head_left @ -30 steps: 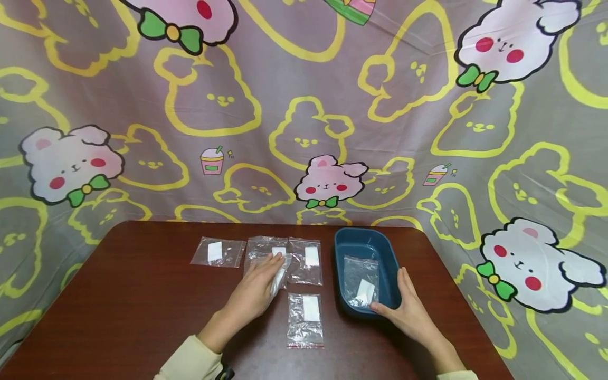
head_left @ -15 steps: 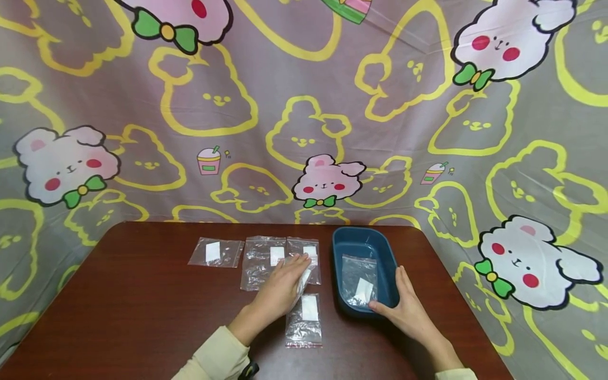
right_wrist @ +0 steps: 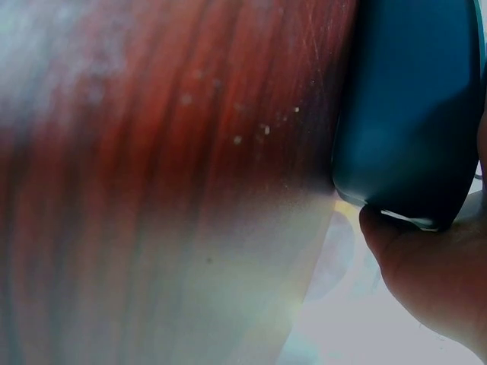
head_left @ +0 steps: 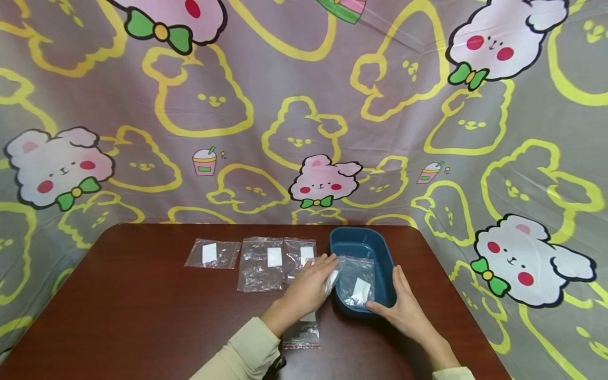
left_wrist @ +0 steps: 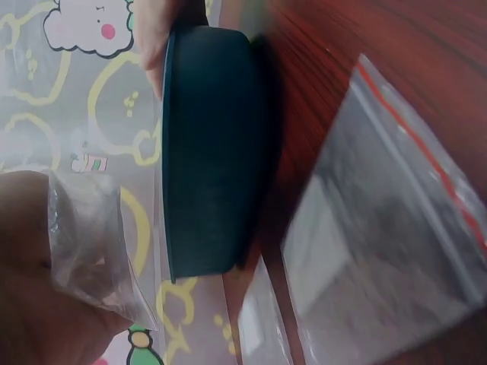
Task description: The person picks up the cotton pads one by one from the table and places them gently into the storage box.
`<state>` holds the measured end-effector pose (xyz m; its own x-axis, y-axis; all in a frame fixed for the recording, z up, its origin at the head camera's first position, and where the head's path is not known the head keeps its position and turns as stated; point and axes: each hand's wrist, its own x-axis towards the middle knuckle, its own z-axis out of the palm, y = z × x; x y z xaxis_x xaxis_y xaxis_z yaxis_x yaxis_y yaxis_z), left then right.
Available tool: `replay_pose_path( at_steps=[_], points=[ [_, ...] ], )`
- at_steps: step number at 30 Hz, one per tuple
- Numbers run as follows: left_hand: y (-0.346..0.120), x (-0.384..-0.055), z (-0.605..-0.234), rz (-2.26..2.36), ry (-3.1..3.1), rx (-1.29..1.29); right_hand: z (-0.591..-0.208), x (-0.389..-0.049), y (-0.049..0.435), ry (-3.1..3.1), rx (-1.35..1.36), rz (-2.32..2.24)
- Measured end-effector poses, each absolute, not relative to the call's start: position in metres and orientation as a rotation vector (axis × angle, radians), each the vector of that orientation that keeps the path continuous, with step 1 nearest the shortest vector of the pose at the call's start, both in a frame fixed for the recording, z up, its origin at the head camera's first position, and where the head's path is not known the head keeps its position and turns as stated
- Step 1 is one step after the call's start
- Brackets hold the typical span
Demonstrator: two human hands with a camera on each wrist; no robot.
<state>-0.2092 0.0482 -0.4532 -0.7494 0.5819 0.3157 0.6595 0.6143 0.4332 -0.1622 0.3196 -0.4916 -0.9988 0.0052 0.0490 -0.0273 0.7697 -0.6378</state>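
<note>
In the head view, a person's left hand (head_left: 306, 288) holds a clear bag (head_left: 334, 277) at the left rim of a blue bin (head_left: 353, 241), its grip narrow on the plastic. The right hand (head_left: 408, 311) grips the bin's near right corner, thumb at the rim. A labelled bag (head_left: 355, 277) lies inside. On the bench (head_left: 142, 306), three bags (head_left: 254, 274) form a row, the rightmost partly hidden by the left hand; a red-edged bag (head_left: 301, 336) lies nearer, under the left wrist.

In the left wrist view, the clear bag bunches against the left hand, while the red-edged bag lies near the bin.

In the right wrist view, the right hand's thumb presses the bin's end; its fingers are mostly out of frame.
</note>
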Motion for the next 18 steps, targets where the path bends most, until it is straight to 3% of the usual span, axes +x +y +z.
replay_pose_path(
  at_steps=[18],
  points=[
    [0.113, -0.22, -0.441, -0.691, -2.773, -1.092, -0.491, -0.163, 0.32, -2.908, 0.045, 1.073]
  ],
)
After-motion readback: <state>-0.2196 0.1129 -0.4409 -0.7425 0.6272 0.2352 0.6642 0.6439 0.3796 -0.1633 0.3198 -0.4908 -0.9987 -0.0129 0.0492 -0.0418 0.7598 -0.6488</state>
